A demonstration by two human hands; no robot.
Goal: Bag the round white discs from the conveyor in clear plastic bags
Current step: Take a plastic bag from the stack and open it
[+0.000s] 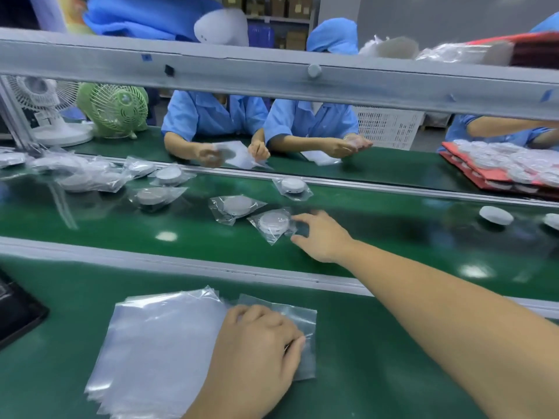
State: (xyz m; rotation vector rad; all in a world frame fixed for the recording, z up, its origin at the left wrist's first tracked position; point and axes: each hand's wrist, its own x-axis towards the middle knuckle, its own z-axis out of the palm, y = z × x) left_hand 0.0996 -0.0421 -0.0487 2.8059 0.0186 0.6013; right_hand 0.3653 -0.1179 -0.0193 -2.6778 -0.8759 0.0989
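Observation:
My right hand [322, 237] reaches across the green conveyor belt [378, 246], fingers spread, with index and thumb at the right edge of a bagged white disc [273, 223]; I cannot tell if they touch the bag. My left hand [260, 343] rests on the near bench, fingers curled, pinching a single clear bag [299, 316] beside a stack of clear bags [160, 343]. Two bare white discs [496, 215] [552, 220] lie on the belt at the right. More bagged discs [239, 205] [292, 185] [151, 195] lie left of my right hand.
A grey overhead rail [272, 77] crosses the view. Opposite, people in blue coats handle bags [233, 152]. A red tray [496, 179] heaped with bagged discs sits far right, two fans [116, 110] [42, 101] far left, a black object [15, 309] at the near left edge.

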